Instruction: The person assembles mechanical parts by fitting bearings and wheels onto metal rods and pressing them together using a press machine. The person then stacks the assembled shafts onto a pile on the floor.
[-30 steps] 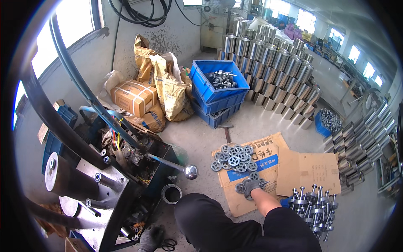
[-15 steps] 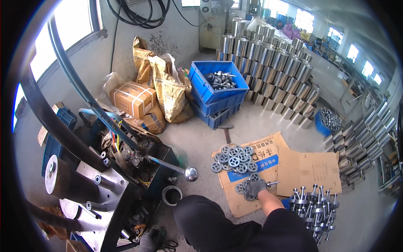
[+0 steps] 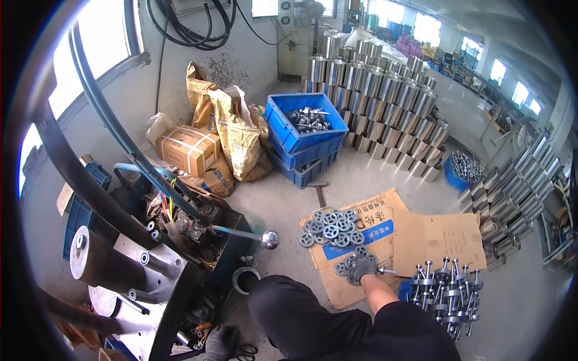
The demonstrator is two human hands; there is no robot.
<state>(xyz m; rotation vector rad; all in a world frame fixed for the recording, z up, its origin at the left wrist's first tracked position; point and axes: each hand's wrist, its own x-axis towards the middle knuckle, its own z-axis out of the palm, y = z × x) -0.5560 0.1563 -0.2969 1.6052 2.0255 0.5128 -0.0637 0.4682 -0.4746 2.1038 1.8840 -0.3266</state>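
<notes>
My right hand, in a grey glove, is low over a small group of round spoked metal discs on flattened cardboard. Its fingers are curled, and a short metal shaft juts out to the right from the hand. What lies under the palm is hidden. A larger heap of the same discs lies just beyond. At the lower left, beside the machine's base, is my gloved left hand; its fingers are too dark to make out. Black rings lie next to it.
On the left stands a machine with a ball-ended lever. Shafts with discs crowd a blue bin at right. Blue crates, a hammer, steel cylinders and a metal ring-shaped cup stand around.
The metal shaft at my right hand has swung from pointing slightly up to pointing slightly down. My left hand has risen a little further into view. The whole view has shifted slightly.
</notes>
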